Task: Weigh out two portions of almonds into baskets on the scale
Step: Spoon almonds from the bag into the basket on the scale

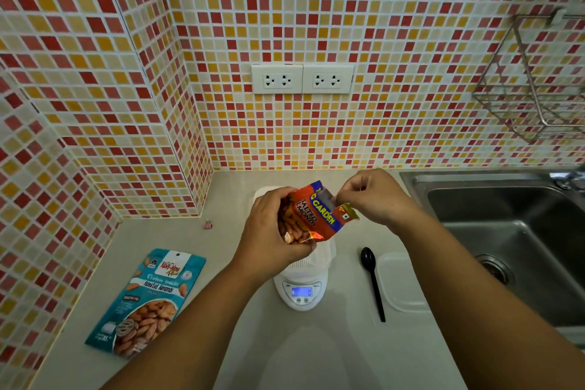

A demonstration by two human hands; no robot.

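An orange foil packet point(311, 215) printed "SALTED ALMONDS" hangs tilted above the white digital scale point(300, 293), its top corner torn open and silver lining showing. I read the almond picture on its front; whether nuts are spilling out I cannot tell. A white slotted basket point(311, 261) sits on the scale, directly under the packet, and the scale's small blue display is lit, its digits too blurred for me to read.

My left hand point(269, 231) grips the packet's lower body from the left, fingers point(278, 196) curled round it. My right hand point(375, 196) pinches the torn upper corner, thumb and forefinger closed together on the foil, the other fingers folded into the palm. Both bare forearms reach in from the bottom of the view and meet over the scale.

On the pale desk point(196, 310), a teal pouch point(148, 301) labelled "Roasted Almonds" lies flat well to the left of the scale. A black plastic spoon point(373, 279) lies just right of the scale, and a clear lid or container point(400, 282) rests beside the spoon. A small pink clip point(207, 225) lies behind and left of the scale, near the wall. A steel sink point(506, 237) is set into the desk farther right. Behind the scale rises a mosaic wall of red, orange and cream tiles carrying two white double sockets point(302, 79); a wire rack point(535, 79) hangs above the sink.
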